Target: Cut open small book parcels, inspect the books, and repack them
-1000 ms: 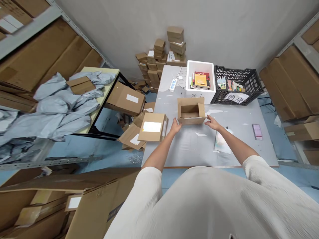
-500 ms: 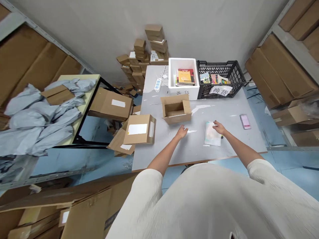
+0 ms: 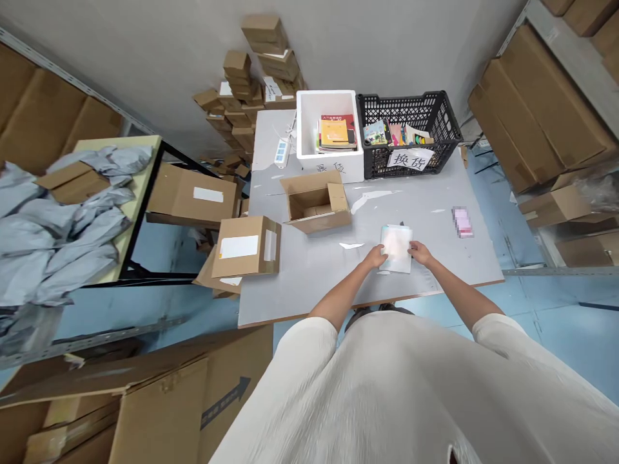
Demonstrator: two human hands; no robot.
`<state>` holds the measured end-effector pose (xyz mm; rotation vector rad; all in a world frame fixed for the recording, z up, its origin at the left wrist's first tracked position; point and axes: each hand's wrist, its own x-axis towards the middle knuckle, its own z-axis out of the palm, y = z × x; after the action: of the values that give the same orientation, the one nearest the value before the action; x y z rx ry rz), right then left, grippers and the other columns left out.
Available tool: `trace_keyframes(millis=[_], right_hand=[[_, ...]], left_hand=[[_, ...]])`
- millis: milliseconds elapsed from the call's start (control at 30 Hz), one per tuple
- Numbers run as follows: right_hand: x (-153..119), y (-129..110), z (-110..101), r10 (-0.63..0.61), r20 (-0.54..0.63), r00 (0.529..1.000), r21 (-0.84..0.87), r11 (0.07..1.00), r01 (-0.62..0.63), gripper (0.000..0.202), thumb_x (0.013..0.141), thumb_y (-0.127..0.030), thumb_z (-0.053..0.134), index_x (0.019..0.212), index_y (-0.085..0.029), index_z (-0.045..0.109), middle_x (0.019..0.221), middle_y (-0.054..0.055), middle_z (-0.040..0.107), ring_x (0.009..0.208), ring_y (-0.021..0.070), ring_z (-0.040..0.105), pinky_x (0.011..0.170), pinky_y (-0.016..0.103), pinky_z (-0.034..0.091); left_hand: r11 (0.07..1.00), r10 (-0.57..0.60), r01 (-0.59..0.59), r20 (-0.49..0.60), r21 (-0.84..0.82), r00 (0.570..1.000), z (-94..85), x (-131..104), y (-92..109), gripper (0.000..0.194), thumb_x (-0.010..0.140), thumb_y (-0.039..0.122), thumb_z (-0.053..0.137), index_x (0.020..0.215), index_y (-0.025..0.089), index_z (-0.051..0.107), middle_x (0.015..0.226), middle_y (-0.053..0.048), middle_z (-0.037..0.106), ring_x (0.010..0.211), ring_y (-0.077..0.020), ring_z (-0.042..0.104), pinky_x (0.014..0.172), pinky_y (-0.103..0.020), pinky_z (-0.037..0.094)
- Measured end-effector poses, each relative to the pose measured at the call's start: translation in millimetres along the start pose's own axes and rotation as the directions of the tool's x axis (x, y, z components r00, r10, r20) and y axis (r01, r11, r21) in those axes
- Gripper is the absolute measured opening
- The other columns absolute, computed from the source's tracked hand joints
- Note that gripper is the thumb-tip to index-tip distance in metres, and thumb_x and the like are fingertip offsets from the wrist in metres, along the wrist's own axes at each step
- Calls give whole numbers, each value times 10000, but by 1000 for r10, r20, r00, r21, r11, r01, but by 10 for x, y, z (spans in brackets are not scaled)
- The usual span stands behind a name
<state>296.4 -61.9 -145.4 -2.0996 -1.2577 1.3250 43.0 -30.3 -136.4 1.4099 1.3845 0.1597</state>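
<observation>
While the left hand (image 3: 376,256) grips the left edge of a pale, flat packet (image 3: 397,248), the right hand (image 3: 422,252) pinches its opposite edge, keeping it between the hands; whether it touches the tabletop (image 3: 309,277) cannot be told. Ahead and left of both stands an open cardboard box (image 3: 323,221).

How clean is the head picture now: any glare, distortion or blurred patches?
Head view: the pale packet looks washed out, its print unreadable; head view: wide-angle stretch tilts the right-side cartons; head view: the pink item is pixelated.
</observation>
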Motion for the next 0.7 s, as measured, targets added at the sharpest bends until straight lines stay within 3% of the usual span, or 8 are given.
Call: trace_keyframes(millis=[133, 367, 600, 700], right_hand=[[10, -13, 56, 7, 4, 1000, -3, 1000, -7, 563, 841, -262, 687, 1403, -213, 688, 1370, 146, 758, 1338, 307, 702, 1139, 502, 569], [54, -54, 143, -18, 34, 999, 26, 1000, 17, 526, 844, -274, 741, 1368, -249, 696, 1240, 107, 787, 1163, 277, 769, 1093, 485, 604], [58, -273, 485, -49, 94, 994, 107, 994, 39, 521, 783, -251, 810, 1297, -249, 727, 1312, 98, 766, 1274, 279, 722, 1132, 495, 581], [13, -319, 636, -61, 90, 994, 87, 995, 53, 436, 791, -233, 752, 1227, -242, 741, 1331, 86, 763, 1200, 258, 743, 1117, 467, 587]], left_hand=[[998, -69, 69, 28, -5, 997, 115, 4, -33, 672, 862, 364, 813, 1467, 144, 619, 1555, -204, 647, 1410, -343, 641, 1163, -388, 499], [997, -80, 80, 33, 12, 996, 138, -38, -149, 554, 891, 353, 788, 1385, 143, 651, 1383, -154, 739, 1267, -294, 692, 1120, -366, 506], [989, -149, 149, -46, 13, 988, -17, -188, -390, 516, 897, 317, 776, 1370, 153, 653, 1405, -164, 707, 1273, -299, 683, 1088, -353, 518], [988, -150, 152, -60, 21, 987, -121, -276, -506, 459, 921, 259, 715, 1358, 137, 649, 1405, -164, 705, 1281, -285, 671, 1109, -356, 504]])
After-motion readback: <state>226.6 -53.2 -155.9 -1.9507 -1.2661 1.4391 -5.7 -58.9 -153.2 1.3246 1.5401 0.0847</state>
